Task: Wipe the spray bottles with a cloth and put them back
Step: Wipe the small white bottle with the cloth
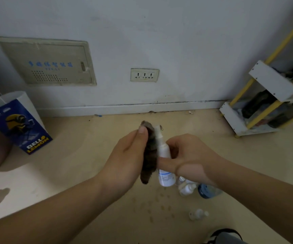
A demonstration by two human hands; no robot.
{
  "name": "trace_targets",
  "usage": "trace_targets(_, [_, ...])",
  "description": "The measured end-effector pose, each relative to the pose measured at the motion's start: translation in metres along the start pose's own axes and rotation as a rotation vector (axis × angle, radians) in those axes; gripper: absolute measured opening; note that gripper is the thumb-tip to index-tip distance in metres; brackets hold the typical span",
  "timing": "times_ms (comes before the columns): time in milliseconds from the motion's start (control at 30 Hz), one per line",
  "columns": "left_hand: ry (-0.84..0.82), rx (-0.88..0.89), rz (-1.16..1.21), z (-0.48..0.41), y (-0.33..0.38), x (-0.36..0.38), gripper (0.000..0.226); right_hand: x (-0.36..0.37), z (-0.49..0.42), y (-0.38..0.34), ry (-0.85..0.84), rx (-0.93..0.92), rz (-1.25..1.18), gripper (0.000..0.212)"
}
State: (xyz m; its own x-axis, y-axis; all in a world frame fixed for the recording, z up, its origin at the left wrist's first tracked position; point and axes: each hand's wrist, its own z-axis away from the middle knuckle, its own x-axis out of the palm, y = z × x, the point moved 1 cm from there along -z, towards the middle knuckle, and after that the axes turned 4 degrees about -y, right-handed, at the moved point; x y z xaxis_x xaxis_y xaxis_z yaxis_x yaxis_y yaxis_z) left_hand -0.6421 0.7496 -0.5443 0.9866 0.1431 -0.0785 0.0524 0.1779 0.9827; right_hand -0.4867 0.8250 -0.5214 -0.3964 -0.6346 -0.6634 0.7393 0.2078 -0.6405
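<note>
Left hand [130,155] fingers clamped on dark cloth [148,155], pressed against the left side of the spray bottle [165,155]. Right hand [189,159] fingers wrapped round it. Mid-wipe. Loose bottles [188,188] on the floor below-right of it are probably pending.

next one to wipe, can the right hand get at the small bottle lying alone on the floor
Probably not yet: the right hand grips the spray bottle. Nothing covers the small bottle, so once freed it likely could.
</note>
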Motion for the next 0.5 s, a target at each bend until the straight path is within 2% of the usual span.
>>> trace_targets(100, [-0.007, 0.150, -0.134, 0.020, -0.003, 0.017, 0.036, -0.001, -0.003, -0.004, 0.054, 0.053, 0.115, 0.028])
trace_targets(200, [-0.059, -0.001, -0.122, 0.021, -0.013, 0.027, 0.046, 0.003, -0.004, -0.017, 0.073, 0.081, 0.471, 0.019])
trace_targets(267, [-0.018, -0.143, -0.013, 0.011, -0.021, 0.026, 0.032, 0.005, -0.001, -0.025, 0.085, 0.068, 0.576, 0.024])
trace_targets(333, [-0.015, -0.258, 0.166, -0.002, -0.026, 0.024, 0.030, 0.005, 0.001, -0.021, 0.102, 0.055, 0.537, 0.033])
trace_targets(433, [-0.012, -0.427, 0.504, -0.016, -0.026, 0.021, 0.035, 0.006, 0.007, -0.006, 0.138, 0.046, 0.222, 0.042])
trace_targets(500, [0.014, -0.501, 0.582, -0.019, -0.027, 0.017, 0.039, 0.006, 0.010, 0.002, 0.158, 0.043, 0.158, 0.047])
